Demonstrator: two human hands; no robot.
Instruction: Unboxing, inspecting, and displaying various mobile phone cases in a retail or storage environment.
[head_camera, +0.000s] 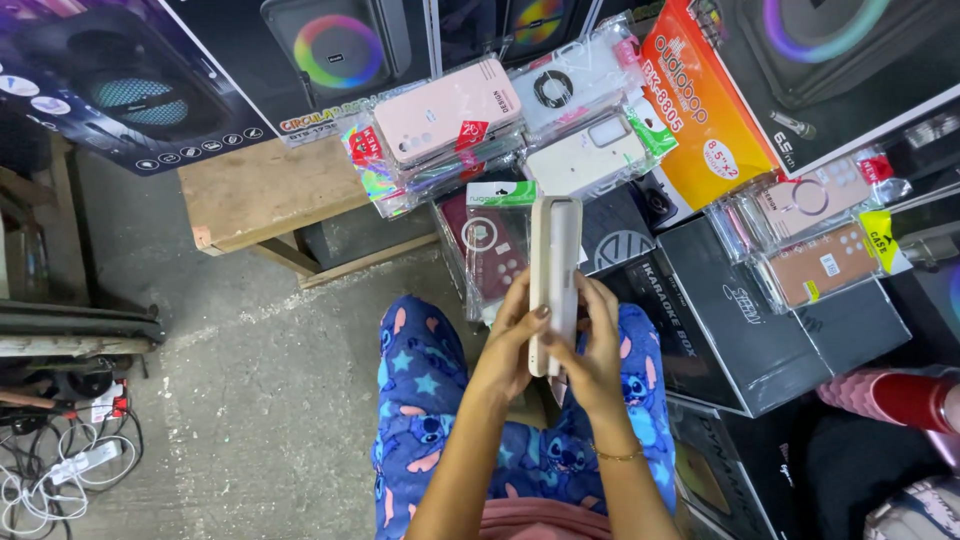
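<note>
Sitting above the blue cartoon-print trousers (430, 400), the person holds a white phone case (554, 280) upright and edge-on, left hand (505, 350) and right hand (590, 355) both closed around its lower part, apparently checking it; a steady grip seems needed.

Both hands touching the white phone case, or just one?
Touching, both. Head view: left hand wraps the white phone case from its left edge; right hand fingers press its right edge.

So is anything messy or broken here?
Nothing looks broken. Both hands hold a pale phone case upright. The packaged cases behind lie in a loose, tilted heap, and white cables sprawl tangled on the floor.
</note>
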